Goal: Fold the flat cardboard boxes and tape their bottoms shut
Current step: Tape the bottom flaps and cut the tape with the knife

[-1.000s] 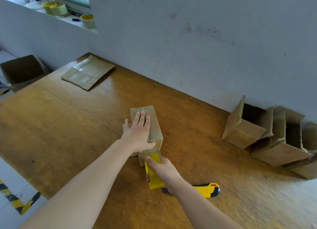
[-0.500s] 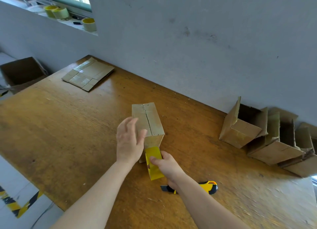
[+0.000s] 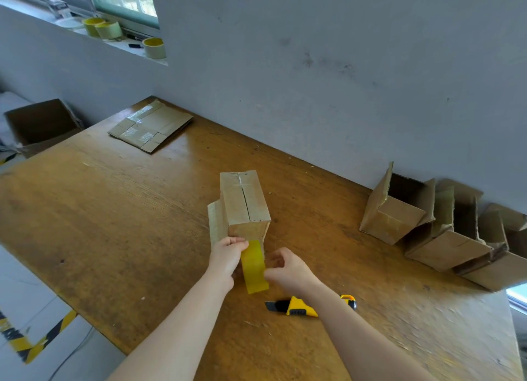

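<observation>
Both bare forearms reach forward from the lower edge of the view, converging toward the middle. The left hand is knuckles-up, its fingers curled and pinched closed on the top of the yellow tape strip at the box's near face. The right hand sits just beside it, thumb and forefinger nipping the strip's edge, other fingers loosely bent.

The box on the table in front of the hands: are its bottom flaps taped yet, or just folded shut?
Folded shut, not taped: the box shows a bare seam on top.
</observation>
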A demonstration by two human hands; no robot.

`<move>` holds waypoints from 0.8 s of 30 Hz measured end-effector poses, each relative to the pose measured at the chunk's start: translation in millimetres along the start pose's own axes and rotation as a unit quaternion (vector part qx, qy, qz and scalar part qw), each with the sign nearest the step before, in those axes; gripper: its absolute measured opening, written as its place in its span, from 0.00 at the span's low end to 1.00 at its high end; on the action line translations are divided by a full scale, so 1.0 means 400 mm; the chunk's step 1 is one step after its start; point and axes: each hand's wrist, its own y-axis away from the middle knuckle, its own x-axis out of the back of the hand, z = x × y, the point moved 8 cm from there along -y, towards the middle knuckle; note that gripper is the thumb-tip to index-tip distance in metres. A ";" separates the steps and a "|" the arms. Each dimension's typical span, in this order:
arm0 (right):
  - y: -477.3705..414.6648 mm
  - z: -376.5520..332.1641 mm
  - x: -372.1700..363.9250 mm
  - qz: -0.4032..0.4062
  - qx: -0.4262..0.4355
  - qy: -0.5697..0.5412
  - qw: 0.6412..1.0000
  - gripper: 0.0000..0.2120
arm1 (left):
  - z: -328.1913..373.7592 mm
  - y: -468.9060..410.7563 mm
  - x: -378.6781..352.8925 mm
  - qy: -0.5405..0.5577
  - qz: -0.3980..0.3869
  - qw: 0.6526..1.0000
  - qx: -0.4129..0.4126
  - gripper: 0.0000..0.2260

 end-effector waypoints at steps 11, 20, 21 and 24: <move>0.028 0.164 0.048 0.017 -0.001 0.430 0.903 0.23 | 0.008 0.020 0.000 0.025 0.003 1.000 0.012 0.02; 0.053 -0.009 0.117 0.167 0.193 0.209 0.944 0.18 | 0.011 0.004 0.028 0.000 0.052 0.998 -0.023 0.05; 0.057 -0.044 0.108 0.175 0.216 0.240 0.930 0.17 | 0.011 0.005 0.030 0.001 0.055 0.998 -0.022 0.05; 0.060 -0.126 0.083 0.185 0.234 0.341 0.892 0.17 | 0.016 0.007 0.034 -0.010 0.057 0.998 -0.027 0.03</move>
